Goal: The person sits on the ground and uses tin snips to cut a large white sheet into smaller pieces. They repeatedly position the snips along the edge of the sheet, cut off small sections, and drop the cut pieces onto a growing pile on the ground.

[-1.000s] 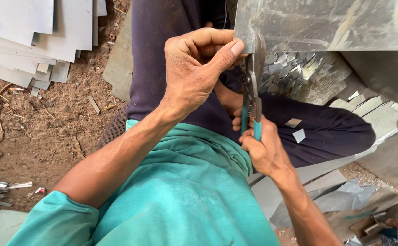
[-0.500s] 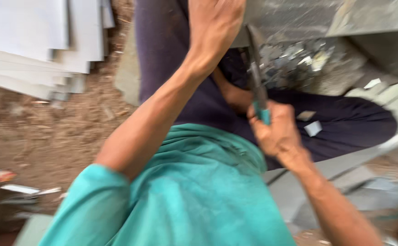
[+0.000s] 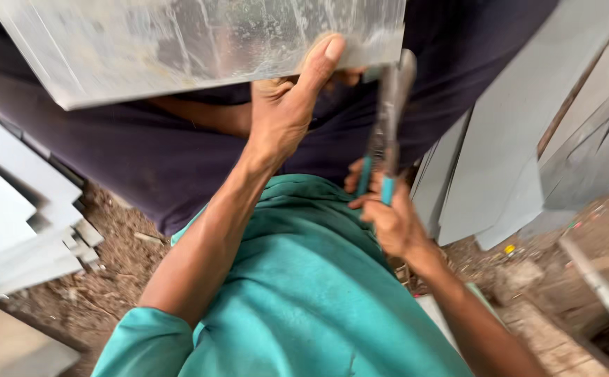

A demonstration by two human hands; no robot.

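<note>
Your left hand (image 3: 287,112) pinches the near edge of the metal sheet (image 3: 200,42), thumb pressed on top, holding it far across your lap. Your right hand (image 3: 392,223), closed around the teal handles of the tin snips (image 3: 387,119), sits nearer and to the right. The snips' long axis runs near to far, blades meeting the sheet's right corner just beside your thumb.
</note>
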